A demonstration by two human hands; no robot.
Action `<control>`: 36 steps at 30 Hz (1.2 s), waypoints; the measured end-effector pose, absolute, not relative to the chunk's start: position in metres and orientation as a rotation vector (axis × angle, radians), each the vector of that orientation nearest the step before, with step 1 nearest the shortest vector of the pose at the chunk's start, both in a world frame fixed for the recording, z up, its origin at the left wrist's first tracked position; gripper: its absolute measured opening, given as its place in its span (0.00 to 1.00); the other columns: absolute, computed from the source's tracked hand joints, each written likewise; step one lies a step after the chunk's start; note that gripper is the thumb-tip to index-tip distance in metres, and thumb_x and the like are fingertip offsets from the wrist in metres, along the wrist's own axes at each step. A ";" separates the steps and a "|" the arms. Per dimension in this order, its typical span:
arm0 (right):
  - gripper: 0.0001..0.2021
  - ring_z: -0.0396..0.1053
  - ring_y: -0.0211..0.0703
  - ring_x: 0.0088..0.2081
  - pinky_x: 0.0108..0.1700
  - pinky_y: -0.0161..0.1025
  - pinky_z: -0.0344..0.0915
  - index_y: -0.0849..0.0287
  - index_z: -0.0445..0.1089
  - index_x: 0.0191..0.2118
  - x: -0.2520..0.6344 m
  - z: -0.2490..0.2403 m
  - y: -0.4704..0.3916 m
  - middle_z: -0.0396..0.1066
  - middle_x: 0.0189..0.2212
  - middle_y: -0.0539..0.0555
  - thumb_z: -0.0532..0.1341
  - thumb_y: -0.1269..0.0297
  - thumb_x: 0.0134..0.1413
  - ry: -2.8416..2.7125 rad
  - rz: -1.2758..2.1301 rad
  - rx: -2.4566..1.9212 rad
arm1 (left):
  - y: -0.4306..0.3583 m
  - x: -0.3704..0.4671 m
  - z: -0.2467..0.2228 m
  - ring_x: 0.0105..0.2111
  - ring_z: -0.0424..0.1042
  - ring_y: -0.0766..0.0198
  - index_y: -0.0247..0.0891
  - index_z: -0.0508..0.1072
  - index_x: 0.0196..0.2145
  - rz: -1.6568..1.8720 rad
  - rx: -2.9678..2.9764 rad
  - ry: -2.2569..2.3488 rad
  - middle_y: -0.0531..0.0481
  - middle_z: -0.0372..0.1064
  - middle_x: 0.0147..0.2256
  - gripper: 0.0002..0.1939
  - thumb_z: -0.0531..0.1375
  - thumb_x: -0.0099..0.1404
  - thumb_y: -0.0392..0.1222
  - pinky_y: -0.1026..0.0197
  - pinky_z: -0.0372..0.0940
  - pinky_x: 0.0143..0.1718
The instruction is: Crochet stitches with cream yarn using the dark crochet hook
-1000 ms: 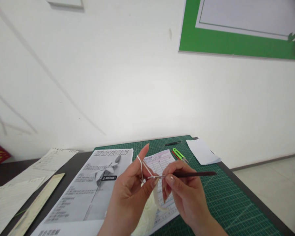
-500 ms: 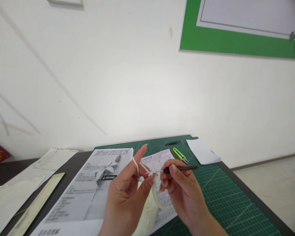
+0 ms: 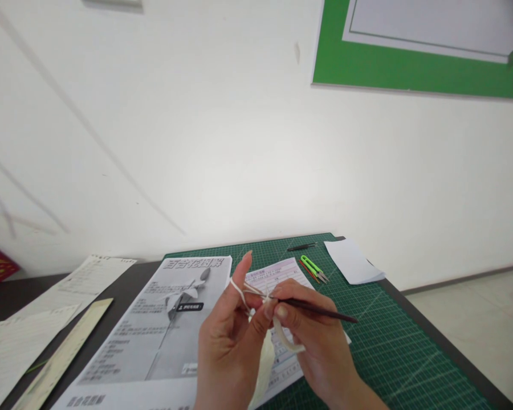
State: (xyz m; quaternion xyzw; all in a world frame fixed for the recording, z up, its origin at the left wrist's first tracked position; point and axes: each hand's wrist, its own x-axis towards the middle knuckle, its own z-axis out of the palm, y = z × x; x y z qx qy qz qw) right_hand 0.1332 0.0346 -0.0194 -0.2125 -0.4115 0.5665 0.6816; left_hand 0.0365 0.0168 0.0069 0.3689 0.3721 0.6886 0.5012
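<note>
White yarn (image 3: 238,289) loops round the raised index finger of my left hand (image 3: 235,336), whose thumb and other fingers pinch a small piece of white crochet work. My right hand (image 3: 320,336) holds a dark-handled crochet hook (image 3: 325,310) like a pen, its tip at the work beside my left thumb. The fingertips of both hands meet there and partly hide the stitches. A pale strip (image 3: 287,340) hangs from the work between my hands. Below, a cream yarn mass (image 3: 264,367) is partly covered by my left hand.
A printed sheet with a flower picture (image 3: 154,336) and a lined form (image 3: 286,273) lie on the green cutting mat (image 3: 393,336). Green snips (image 3: 311,266), black tweezers (image 3: 301,247) and white paper (image 3: 353,262) are behind. A ruler (image 3: 68,353) and handwritten sheets (image 3: 81,285) lie left.
My right hand has moved left against my left fingertips, and the hook's handle now tilts down to the right. My left hand has shifted slightly right.
</note>
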 end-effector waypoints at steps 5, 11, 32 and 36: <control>0.08 0.72 0.36 0.31 0.36 0.32 0.68 0.53 0.79 0.30 0.137 -0.022 0.035 0.77 0.28 0.46 0.70 0.74 0.43 -0.954 1.263 -0.492 | 0.019 0.033 0.010 0.29 0.67 0.72 0.54 0.74 0.49 1.615 0.871 0.858 0.58 0.68 0.26 0.24 0.67 0.54 0.35 0.73 0.63 0.35; 0.08 0.72 0.36 0.32 0.37 0.32 0.68 0.51 0.80 0.30 0.141 -0.022 0.033 0.77 0.29 0.47 0.70 0.73 0.44 -0.993 1.206 -0.500 | 0.027 0.012 0.008 0.29 0.68 0.70 0.52 0.74 0.49 1.443 1.021 0.830 0.55 0.69 0.27 0.22 0.66 0.57 0.38 0.69 0.64 0.35; 0.08 0.70 0.36 0.28 0.33 0.34 0.68 0.53 0.80 0.26 0.141 -0.017 0.029 0.76 0.26 0.48 0.72 0.74 0.38 -0.887 1.306 -0.465 | 0.023 0.010 0.015 0.29 0.69 0.68 0.52 0.75 0.48 1.507 1.062 0.735 0.55 0.67 0.27 0.23 0.65 0.57 0.33 0.67 0.66 0.35; 0.08 0.70 0.36 0.29 0.33 0.33 0.69 0.53 0.80 0.26 0.140 -0.017 0.029 0.76 0.26 0.48 0.72 0.73 0.37 -0.847 1.332 -0.461 | 0.024 0.009 0.011 0.30 0.68 0.68 0.52 0.75 0.48 1.544 1.039 0.731 0.55 0.67 0.27 0.23 0.65 0.57 0.33 0.66 0.66 0.35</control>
